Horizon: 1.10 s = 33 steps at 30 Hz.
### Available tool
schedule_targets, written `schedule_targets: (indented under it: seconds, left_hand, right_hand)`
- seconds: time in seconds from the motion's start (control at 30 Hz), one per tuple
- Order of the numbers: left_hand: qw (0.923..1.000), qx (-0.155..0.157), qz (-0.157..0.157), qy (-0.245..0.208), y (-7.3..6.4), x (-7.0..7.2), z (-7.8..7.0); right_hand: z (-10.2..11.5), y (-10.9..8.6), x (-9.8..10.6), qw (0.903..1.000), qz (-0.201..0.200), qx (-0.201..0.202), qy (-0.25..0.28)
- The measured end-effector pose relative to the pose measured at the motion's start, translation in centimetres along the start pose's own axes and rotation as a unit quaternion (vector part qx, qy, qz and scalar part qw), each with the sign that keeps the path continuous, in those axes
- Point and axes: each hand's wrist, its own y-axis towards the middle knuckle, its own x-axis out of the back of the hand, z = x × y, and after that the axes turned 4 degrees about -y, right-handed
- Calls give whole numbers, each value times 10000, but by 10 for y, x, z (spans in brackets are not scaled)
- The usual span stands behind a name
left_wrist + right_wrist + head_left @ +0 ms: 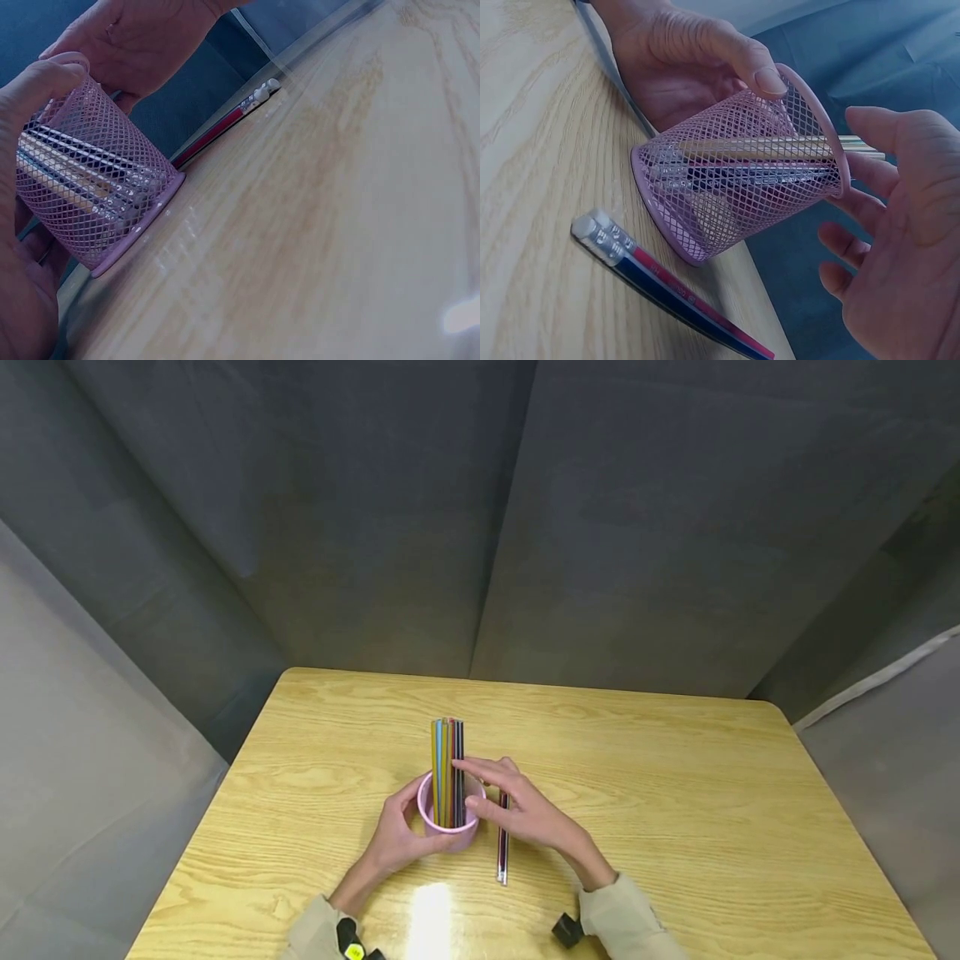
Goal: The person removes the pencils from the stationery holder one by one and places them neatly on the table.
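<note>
A pink mesh pencil cup stands upright on the table, holding a bundle of pencils in yellow, blue, red and dark colours. Round its left side curls my left hand, with the thumb at the near side of the rim. My right hand is at the cup's right side, its fingers loosely spread by the pencils and the index fingertip at or very near them. Beneath the right hand, a red pencil and a dark pencil lie side by side on the table, white erasers towards me.
The wood-grain table extends to both sides, with grey curtains behind and around it. A bright light reflection shows on the near part of the tabletop. Small black devices sit at both cuffs.
</note>
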Motion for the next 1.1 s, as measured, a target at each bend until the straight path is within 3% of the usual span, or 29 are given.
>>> schedule_targets:
  seconds: [0.27,0.7,0.9,1.1]
  left_hand:
    - [10000,9,-9,-47,0,0,0]
    - [9999,134,-37,-72,2,-1,-1]
    - [9998,168,-55,-87,1,-1,0]
    - [9999,102,-72,-108,0,0,1]
  right_hand:
    - [0,-2,1,9995,-51,-311,-98]
    - [-1,-1,8,9992,-196,-165,-307]
    - [-1,0,9,9984,-434,94,-349]
    - [1,1,10,9971,-661,111,-360]
